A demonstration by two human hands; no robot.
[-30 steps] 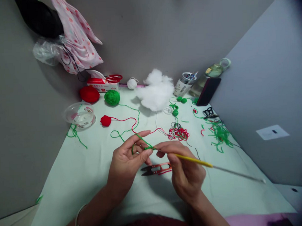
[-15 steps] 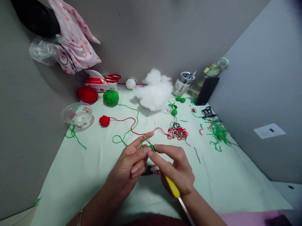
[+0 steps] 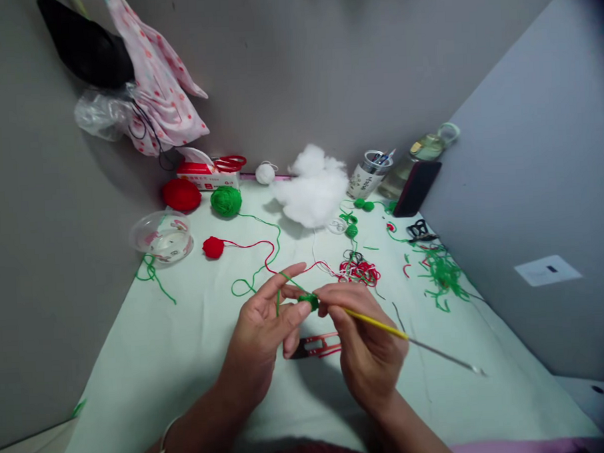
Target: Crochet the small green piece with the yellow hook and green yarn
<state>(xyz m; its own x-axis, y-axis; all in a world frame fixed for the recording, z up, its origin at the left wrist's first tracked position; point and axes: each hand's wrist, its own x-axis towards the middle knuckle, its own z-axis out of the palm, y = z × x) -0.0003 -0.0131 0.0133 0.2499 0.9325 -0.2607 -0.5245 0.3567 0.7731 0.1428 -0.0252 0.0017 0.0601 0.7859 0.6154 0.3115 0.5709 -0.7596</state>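
Pinched between the thumb and fingers of my left hand (image 3: 261, 335) is a small green crochet piece (image 3: 310, 301). Green yarn (image 3: 278, 301) runs over its raised index finger. My right hand (image 3: 370, 347) grips a crochet hook (image 3: 376, 322) with a yellow handle, its bare metal end pointing out to the lower right. Its fingertips meet the right side of the green piece; the hook's working tip is hidden there. Below the hands lie thread snips (image 3: 314, 346) with dark and orange-red parts. The green yarn ball (image 3: 226, 201) sits at the back left.
A red ball (image 3: 213, 248) and clear bowl (image 3: 162, 238) stand left. White stuffing (image 3: 311, 189) is at the back, with a pen cup (image 3: 370, 173), bottle (image 3: 414, 158) and phone (image 3: 417, 188) to its right. Yarn scraps (image 3: 444, 274) and a red tangle (image 3: 358, 271) lie on the right.
My right hand has turned, swinging the hook's rear end from pointing down toward me to pointing right. More of the green piece and the snips now shows. The view has shifted slightly.
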